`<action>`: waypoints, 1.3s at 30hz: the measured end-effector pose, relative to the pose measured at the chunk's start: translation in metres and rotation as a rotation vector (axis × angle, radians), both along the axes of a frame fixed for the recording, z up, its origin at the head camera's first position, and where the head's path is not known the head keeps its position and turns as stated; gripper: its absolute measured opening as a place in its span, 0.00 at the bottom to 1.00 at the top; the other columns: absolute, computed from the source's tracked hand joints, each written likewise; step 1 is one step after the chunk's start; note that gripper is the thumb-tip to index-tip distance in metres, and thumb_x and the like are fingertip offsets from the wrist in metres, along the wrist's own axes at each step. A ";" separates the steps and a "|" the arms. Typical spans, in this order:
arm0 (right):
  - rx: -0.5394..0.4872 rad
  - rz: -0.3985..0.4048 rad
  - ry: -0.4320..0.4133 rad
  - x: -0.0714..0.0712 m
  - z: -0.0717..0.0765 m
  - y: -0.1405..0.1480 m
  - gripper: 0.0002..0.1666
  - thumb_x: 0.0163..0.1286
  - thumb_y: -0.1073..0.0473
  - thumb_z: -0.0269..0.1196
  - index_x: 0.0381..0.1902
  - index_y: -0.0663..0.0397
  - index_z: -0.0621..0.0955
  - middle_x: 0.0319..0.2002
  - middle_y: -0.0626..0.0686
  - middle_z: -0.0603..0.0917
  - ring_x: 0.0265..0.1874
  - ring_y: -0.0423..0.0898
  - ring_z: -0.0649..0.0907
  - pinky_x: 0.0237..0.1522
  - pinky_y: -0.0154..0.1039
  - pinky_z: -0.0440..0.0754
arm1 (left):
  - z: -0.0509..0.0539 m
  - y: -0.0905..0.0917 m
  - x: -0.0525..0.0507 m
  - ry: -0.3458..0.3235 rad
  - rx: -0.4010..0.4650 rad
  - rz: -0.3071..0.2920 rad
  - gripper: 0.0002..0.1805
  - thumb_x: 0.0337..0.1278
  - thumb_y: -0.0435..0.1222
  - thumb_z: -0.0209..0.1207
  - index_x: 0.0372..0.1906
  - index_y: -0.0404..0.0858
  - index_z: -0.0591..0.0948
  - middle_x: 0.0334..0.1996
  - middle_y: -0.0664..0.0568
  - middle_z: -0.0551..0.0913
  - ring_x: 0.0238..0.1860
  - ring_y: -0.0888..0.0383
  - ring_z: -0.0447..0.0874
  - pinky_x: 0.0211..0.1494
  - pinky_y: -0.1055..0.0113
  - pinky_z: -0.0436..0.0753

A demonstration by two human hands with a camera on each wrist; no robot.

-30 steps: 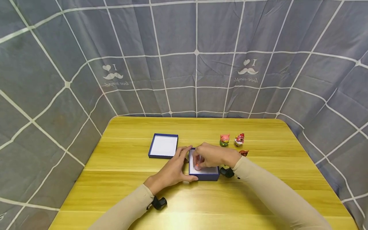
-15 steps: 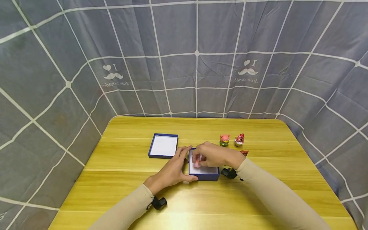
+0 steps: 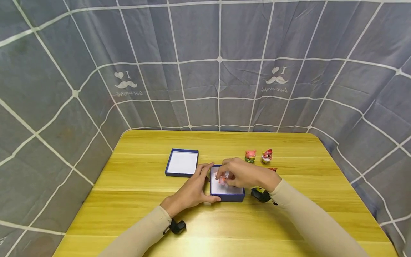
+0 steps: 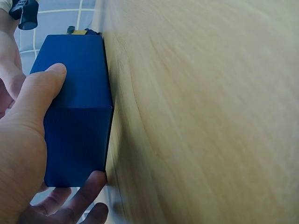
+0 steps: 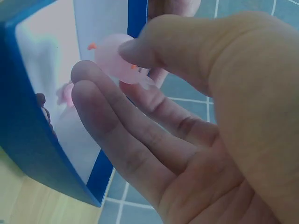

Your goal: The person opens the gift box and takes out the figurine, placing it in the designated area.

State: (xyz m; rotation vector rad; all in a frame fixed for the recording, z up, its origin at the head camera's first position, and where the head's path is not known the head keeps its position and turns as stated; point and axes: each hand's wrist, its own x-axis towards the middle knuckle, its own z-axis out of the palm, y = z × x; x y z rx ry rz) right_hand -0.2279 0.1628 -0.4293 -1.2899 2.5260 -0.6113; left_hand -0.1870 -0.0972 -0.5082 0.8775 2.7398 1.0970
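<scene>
An open blue box (image 3: 228,197) with a white inside stands on the table. My left hand (image 3: 192,189) grips its near left corner, thumb on the front wall and fingers along the left side; the left wrist view shows the thumb on the blue wall (image 4: 81,79). My right hand (image 3: 248,175) is over the box opening and pinches a small pale pink figurine (image 5: 112,56) with orange bits between thumb and fingers. Another pink object (image 5: 68,95) lies deeper inside the box, mostly hidden by the fingers.
The shallow blue lid (image 3: 183,162) lies white side up, left of the box. A pink-and-green figurine (image 3: 250,156) and a red-and-white figurine (image 3: 267,156) stand behind my right hand. A reddish figurine (image 3: 273,169) and a yellow object (image 3: 258,189) are partly hidden by my right arm.
My right hand has shifted slightly to the right and back with the pink figurine. More reddish detail inside the box shows beside its fingers. The left hand and box have stayed put.
</scene>
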 end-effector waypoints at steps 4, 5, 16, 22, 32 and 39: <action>-0.009 -0.029 0.012 0.004 0.001 0.006 0.15 0.86 0.62 0.71 0.64 0.53 0.93 0.56 0.51 0.89 0.45 0.36 0.89 0.53 0.34 0.92 | 0.000 0.000 0.000 -0.001 -0.004 0.002 0.69 0.63 0.57 0.86 0.96 0.36 0.56 0.89 0.37 0.64 0.69 0.47 0.88 0.75 0.47 0.90; -0.019 -0.033 0.012 0.005 0.000 0.008 0.15 0.86 0.62 0.70 0.65 0.53 0.93 0.56 0.51 0.89 0.45 0.37 0.89 0.53 0.35 0.92 | 0.000 0.000 0.000 -0.003 -0.004 0.002 0.69 0.63 0.57 0.86 0.96 0.37 0.56 0.88 0.38 0.64 0.69 0.48 0.88 0.75 0.48 0.90; -0.125 -0.105 0.052 0.021 -0.001 0.035 0.12 0.83 0.64 0.72 0.60 0.54 0.93 0.54 0.49 0.87 0.46 0.36 0.89 0.52 0.37 0.95 | -0.003 -0.001 0.001 0.000 0.005 0.001 0.70 0.62 0.56 0.87 0.96 0.37 0.57 0.87 0.39 0.66 0.67 0.50 0.88 0.73 0.50 0.91; -0.157 -0.141 0.131 0.031 -0.002 0.052 0.09 0.81 0.63 0.77 0.55 0.50 0.94 0.51 0.47 0.89 0.40 0.33 0.86 0.46 0.36 0.93 | -0.002 -0.002 0.003 0.005 0.002 -0.004 0.70 0.62 0.55 0.87 0.96 0.37 0.56 0.87 0.39 0.66 0.68 0.51 0.88 0.73 0.51 0.91; -0.204 -0.206 0.142 0.047 -0.005 0.088 0.12 0.77 0.68 0.78 0.52 0.50 0.91 0.49 0.48 0.91 0.39 0.32 0.85 0.43 0.34 0.92 | -0.001 -0.002 0.003 -0.008 0.004 -0.003 0.70 0.62 0.54 0.87 0.96 0.37 0.55 0.87 0.38 0.65 0.68 0.51 0.88 0.74 0.50 0.91; -0.230 -0.269 0.114 0.061 -0.008 0.114 0.15 0.74 0.67 0.80 0.52 0.47 0.89 0.47 0.43 0.90 0.39 0.30 0.86 0.43 0.36 0.92 | -0.003 -0.001 0.003 -0.008 -0.004 0.001 0.70 0.62 0.53 0.87 0.96 0.37 0.55 0.88 0.38 0.65 0.68 0.51 0.89 0.74 0.50 0.91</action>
